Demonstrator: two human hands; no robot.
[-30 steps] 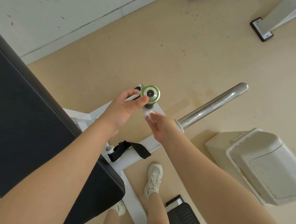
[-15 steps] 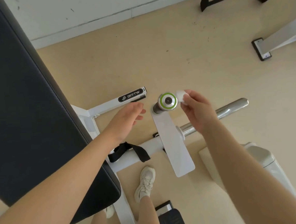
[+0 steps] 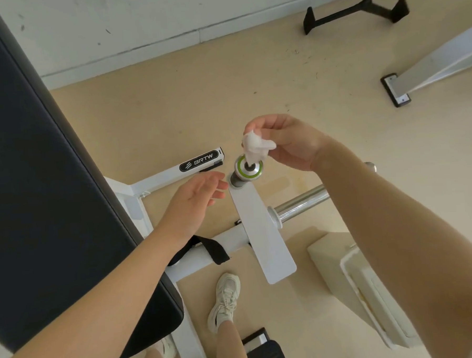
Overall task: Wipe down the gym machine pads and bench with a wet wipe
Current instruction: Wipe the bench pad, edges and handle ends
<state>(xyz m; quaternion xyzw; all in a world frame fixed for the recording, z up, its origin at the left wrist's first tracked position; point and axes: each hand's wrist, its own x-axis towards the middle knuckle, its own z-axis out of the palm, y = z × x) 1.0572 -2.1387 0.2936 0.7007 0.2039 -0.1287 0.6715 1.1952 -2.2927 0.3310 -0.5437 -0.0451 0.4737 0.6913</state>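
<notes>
While right hand pinches wipe, knob stands below.

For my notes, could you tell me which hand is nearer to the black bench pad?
Left. The left hand hovers open just beside the black bench pad; the right hand is farther out, pinching the wet wipe.

White wet wipe, green-ringed silver knob, black bench pad, beige floor
</notes>
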